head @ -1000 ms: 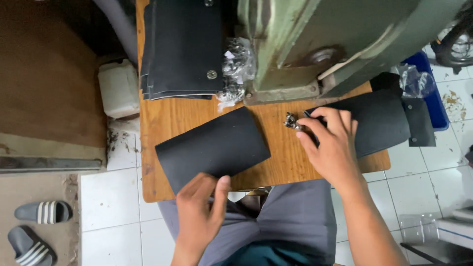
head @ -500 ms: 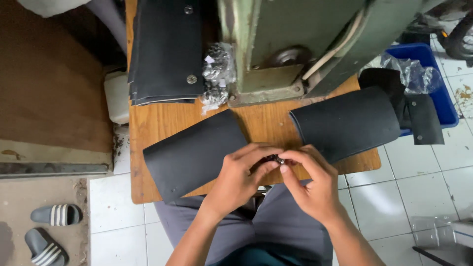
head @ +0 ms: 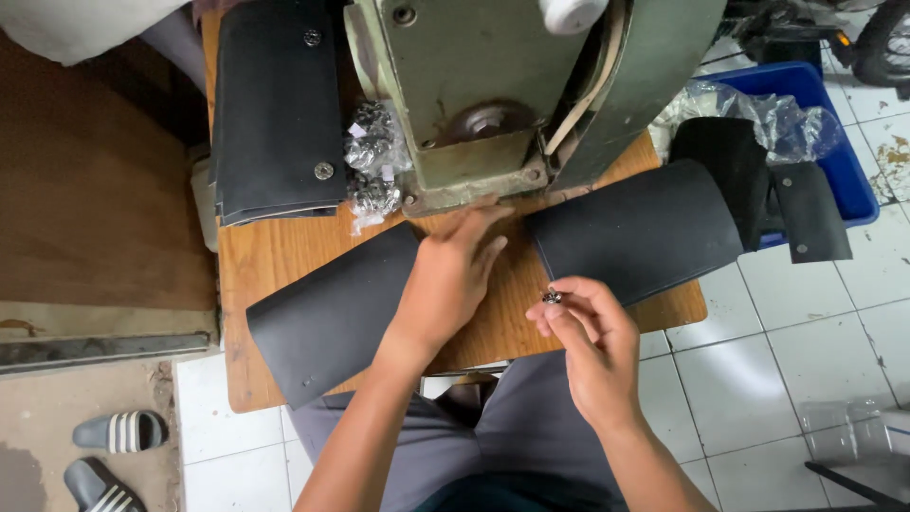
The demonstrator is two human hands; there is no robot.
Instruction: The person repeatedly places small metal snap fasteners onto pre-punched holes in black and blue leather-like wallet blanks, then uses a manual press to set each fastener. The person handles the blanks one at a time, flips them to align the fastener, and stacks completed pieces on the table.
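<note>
Small silver metal stud (head: 552,298) pinched in right hand (head: 592,346) fingertips, above bench front edge; too small to tell its axis. Left hand (head: 445,284) open, flat on black leather sheet (head: 332,313), which runs diagonally, far end right. Wooden bench (head: 265,256), green metal machine (head: 483,85), white tiled floor (head: 787,370).

A worn wooden tabletop (head: 284,265) stands on a white tiled floor (head: 806,351); grey striped slide sandals (head: 114,455) lie beside a brown wooden panel (head: 95,190).
</note>
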